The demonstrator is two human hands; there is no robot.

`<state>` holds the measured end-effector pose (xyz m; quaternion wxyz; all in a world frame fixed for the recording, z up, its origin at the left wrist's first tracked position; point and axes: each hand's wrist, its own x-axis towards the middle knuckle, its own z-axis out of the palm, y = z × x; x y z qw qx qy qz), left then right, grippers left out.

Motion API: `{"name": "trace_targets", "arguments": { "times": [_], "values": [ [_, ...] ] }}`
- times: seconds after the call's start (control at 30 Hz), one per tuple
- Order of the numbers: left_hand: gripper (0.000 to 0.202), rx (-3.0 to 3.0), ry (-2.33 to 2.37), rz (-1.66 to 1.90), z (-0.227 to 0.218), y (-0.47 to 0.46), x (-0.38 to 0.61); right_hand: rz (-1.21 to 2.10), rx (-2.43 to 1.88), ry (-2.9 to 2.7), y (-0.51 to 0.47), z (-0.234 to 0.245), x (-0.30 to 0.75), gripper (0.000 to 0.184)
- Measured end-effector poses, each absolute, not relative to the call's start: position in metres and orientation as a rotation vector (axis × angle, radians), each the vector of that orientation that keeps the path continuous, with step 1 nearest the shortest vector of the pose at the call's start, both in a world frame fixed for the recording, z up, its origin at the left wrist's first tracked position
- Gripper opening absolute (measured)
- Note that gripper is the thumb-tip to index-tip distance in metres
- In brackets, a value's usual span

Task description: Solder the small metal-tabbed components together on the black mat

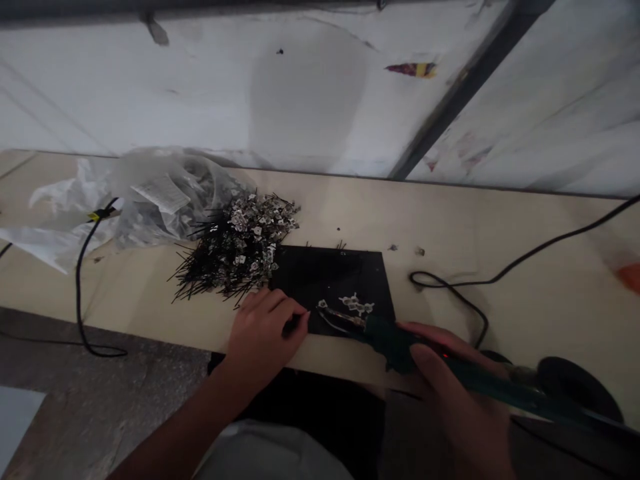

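Observation:
My right hand [457, 383] is wrapped around a dark green soldering gun [395, 340] with a small red light. The soldering gun's tip reaches left to a small metal piece [322, 304] on a black mat [333, 270]. My left hand [267, 327] rests at the mat's front left edge, thumb and forefinger pinched close to that piece. What the pinch holds is too small to make out. Several more small metal pieces [356, 305] lie together on the mat, just above the gun's nozzle. Beyond my left hand spreads a heap of metal tabs with black wires [240, 247].
A clear plastic bag [150, 197] lies behind the heap at the left. Black cables cross the table [350, 213] on both sides, one looped at right [440, 285]. A dark spool [575, 387] sits beside my right hand. A white wall [200, 93] stands behind.

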<state>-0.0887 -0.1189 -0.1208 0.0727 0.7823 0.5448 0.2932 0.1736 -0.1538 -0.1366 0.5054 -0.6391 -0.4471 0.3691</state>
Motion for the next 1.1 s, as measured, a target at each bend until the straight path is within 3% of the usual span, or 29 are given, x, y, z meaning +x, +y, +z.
{"name": "trace_targets", "arguments": {
  "times": [0.6,1.1],
  "values": [
    [0.014,2.363,1.653,0.922,-0.121,-0.121,-0.089,0.832,-1.393,-0.594,-0.147,-0.096,0.131,0.017],
    [0.008,2.206,1.602,1.194,-0.109,-0.124,-0.107,1.028,-1.356,-0.488,-0.154,-0.099,0.139,0.027]
  ]
}}
